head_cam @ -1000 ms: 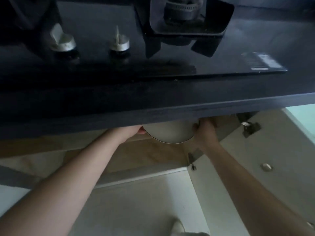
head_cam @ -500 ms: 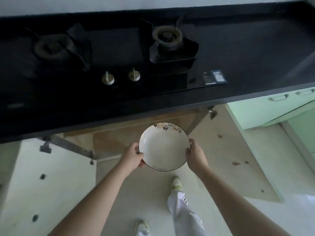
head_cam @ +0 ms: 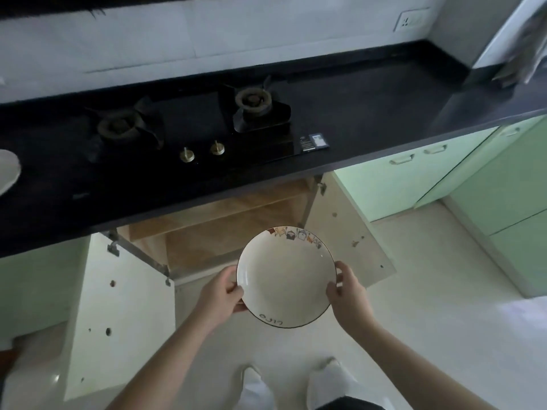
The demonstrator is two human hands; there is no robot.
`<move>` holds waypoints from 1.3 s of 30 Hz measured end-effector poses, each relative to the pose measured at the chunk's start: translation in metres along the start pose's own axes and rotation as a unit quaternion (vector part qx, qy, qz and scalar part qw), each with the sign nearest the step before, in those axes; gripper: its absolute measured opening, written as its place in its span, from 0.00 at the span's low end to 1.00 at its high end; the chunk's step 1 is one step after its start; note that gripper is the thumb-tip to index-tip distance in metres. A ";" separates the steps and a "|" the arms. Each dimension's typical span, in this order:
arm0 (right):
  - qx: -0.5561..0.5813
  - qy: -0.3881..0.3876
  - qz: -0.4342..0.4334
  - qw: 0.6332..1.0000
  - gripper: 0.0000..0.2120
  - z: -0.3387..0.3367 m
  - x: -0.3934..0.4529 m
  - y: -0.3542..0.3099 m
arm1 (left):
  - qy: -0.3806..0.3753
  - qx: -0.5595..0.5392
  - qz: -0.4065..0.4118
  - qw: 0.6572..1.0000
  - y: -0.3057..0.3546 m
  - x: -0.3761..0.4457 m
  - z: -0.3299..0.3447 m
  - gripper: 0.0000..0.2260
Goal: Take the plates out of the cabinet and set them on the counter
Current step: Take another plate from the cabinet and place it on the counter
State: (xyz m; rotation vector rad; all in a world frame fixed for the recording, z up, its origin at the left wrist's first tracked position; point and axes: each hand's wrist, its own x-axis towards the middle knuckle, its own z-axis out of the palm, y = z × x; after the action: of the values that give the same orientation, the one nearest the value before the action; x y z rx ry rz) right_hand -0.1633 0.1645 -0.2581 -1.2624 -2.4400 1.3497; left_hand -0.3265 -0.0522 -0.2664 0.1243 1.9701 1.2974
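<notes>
Glossy round plate, two-handed grip

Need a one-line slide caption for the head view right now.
Both hands, left hand and right hand, hold a white plate below the black counter, before the open cabinet.

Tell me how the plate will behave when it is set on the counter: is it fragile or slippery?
The plate looks glazed ceramic, so probably stiff, breakable and somewhat slippery. Both hands hold its rim, which suggests some weight. Its shallow round form should sit flat, unlikely to tip.
</notes>
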 end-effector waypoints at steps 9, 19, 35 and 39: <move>0.049 0.027 0.031 0.998 0.18 -0.132 -0.063 0.070 | -0.036 0.068 0.060 0.995 0.054 -0.089 0.123 0.16; 0.097 0.110 0.060 0.987 0.14 -0.323 -0.113 0.163 | -0.134 0.067 0.075 0.986 0.116 -0.123 0.320 0.19; 0.292 0.121 0.068 0.946 0.19 -0.389 0.007 0.155 | -0.139 -0.030 0.046 0.989 0.220 -0.032 0.372 0.15; 0.308 0.114 0.067 0.942 0.16 -0.400 0.055 0.142 | -0.137 -0.032 0.043 0.989 0.251 0.003 0.373 0.14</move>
State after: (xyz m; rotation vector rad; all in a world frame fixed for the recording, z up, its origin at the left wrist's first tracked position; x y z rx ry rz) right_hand 0.0601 0.5083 -0.1358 -1.3216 -1.6055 1.6989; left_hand -0.1699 0.3483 -0.1348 0.3406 1.7053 1.3201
